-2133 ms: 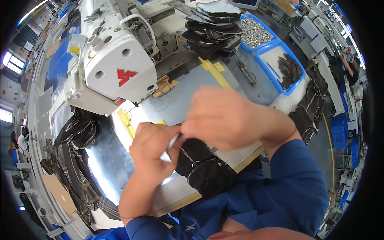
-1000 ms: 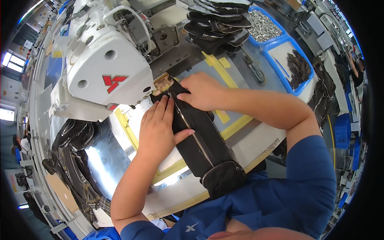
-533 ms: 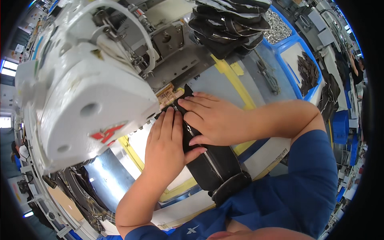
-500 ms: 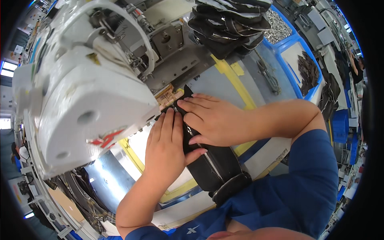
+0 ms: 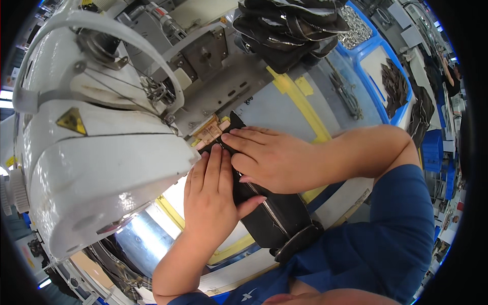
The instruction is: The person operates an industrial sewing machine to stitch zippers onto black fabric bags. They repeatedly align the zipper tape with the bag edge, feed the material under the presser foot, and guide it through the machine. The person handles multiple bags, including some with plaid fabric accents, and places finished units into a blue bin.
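My left hand point(image 5: 209, 195) lies flat on a black fabric piece point(image 5: 262, 231), its fingers stretched toward the far end and its thumb out to the right. From the right, my right hand point(image 5: 282, 160) rests across the same piece, fingers extended and the thumb by the metal zipper point(image 5: 273, 212) that runs along it. The piece's far edge meets a copper-coloured clamp block point(image 5: 209, 131) at a white sewing machine point(image 5: 107, 162). Its near end, with a curved zipper, folds up against my shirt. The needle area is hidden by the machine head.
A stack of black zippered pieces point(image 5: 290, 33) sits at the far side. Right of it, a blue tray point(image 5: 378, 48) holds metal rings and dark strips. Scissors-like tools point(image 5: 345, 96) lie on the table near yellow tape point(image 5: 300, 104). Dark fabric point(image 5: 114, 269) hangs at the lower left.
The white machine head appears lower and turned, its yellow warning triangle now plainly visible and its red marking mostly out of sight. Both hands and the fabric piece have hardly moved.
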`<state>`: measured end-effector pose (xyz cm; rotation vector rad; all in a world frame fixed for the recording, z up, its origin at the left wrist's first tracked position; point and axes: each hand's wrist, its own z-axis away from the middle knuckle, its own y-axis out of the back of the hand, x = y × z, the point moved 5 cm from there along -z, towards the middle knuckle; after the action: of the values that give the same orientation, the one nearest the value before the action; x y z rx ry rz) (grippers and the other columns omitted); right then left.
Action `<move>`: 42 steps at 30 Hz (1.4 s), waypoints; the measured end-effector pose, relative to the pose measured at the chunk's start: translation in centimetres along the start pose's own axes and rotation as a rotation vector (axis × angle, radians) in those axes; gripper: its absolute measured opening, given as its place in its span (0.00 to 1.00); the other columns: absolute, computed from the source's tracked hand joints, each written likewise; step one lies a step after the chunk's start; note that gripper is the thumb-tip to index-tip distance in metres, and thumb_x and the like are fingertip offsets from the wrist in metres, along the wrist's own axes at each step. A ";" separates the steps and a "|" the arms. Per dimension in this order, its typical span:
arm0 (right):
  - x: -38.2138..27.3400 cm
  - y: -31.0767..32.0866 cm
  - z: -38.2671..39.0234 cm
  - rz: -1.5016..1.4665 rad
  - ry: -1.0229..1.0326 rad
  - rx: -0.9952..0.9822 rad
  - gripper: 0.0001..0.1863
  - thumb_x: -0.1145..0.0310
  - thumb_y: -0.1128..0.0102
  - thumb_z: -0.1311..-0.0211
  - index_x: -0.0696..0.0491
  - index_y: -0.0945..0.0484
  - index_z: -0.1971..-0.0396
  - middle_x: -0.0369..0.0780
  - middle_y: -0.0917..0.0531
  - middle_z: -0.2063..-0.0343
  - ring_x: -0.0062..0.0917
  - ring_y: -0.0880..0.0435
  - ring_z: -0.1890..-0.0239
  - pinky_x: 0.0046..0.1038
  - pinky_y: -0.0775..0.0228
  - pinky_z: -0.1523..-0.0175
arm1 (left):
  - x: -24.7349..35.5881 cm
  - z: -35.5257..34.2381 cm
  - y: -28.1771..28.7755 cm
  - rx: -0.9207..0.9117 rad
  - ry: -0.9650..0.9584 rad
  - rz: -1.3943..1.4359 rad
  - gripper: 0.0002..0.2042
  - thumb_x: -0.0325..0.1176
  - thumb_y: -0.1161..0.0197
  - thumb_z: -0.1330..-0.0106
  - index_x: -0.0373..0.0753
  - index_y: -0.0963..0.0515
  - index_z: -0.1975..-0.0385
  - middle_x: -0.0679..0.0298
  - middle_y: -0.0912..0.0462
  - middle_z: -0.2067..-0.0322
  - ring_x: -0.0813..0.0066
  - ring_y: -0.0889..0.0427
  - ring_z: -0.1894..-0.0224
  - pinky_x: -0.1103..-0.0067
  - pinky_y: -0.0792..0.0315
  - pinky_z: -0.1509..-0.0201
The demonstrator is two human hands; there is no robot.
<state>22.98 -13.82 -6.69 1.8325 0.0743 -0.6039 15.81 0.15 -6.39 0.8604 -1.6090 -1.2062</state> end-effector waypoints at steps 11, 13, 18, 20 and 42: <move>-0.3 0.2 -0.3 0.026 0.019 0.040 0.19 0.62 0.35 0.34 0.63 0.25 0.54 0.63 0.23 0.39 0.53 0.22 0.35 0.47 0.34 0.26 | -0.2 0.1 0.1 0.013 -0.003 -0.006 0.48 0.65 0.26 0.48 0.28 0.26 0.38 0.45 0.25 0.33 0.43 0.24 0.36 0.57 0.30 0.33; -0.3 0.2 -0.2 0.027 0.017 0.061 0.19 0.62 0.35 0.34 0.62 0.24 0.54 0.61 0.22 0.40 0.52 0.22 0.36 0.46 0.33 0.27 | -0.1 0.0 0.1 0.010 -0.010 -0.005 0.48 0.65 0.26 0.48 0.28 0.26 0.37 0.45 0.25 0.33 0.43 0.24 0.36 0.57 0.31 0.33; 0.0 0.8 0.1 -0.018 0.038 0.044 0.20 0.60 0.33 0.36 0.61 0.23 0.54 0.53 0.20 0.44 0.47 0.21 0.38 0.43 0.29 0.32 | -0.2 -0.1 -0.2 0.001 0.000 0.069 0.51 0.65 0.23 0.53 0.28 0.28 0.37 0.42 0.29 0.31 0.39 0.29 0.32 0.55 0.36 0.28; 0.5 1.4 0.1 -0.073 0.025 -0.015 0.22 0.59 0.31 0.36 0.61 0.23 0.54 0.51 0.20 0.46 0.45 0.21 0.39 0.41 0.28 0.35 | -0.3 0.2 -0.2 0.007 0.000 0.053 0.52 0.64 0.24 0.52 0.27 0.30 0.35 0.42 0.30 0.31 0.36 0.31 0.32 0.54 0.37 0.28; 28.7 21.6 33.6 0.231 -1.252 0.149 0.17 0.70 0.22 0.48 0.56 0.13 0.58 0.41 0.10 0.63 0.31 0.11 0.59 0.32 0.20 0.51 | 0.2 0.7 -0.3 0.047 -0.025 0.010 0.50 0.58 0.23 0.48 0.28 0.32 0.31 0.44 0.30 0.30 0.39 0.33 0.30 0.53 0.39 0.26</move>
<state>42.95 -58.78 -7.86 1.2828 -1.0116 -1.4915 15.05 0.13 -6.70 0.8685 -1.6653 -1.1806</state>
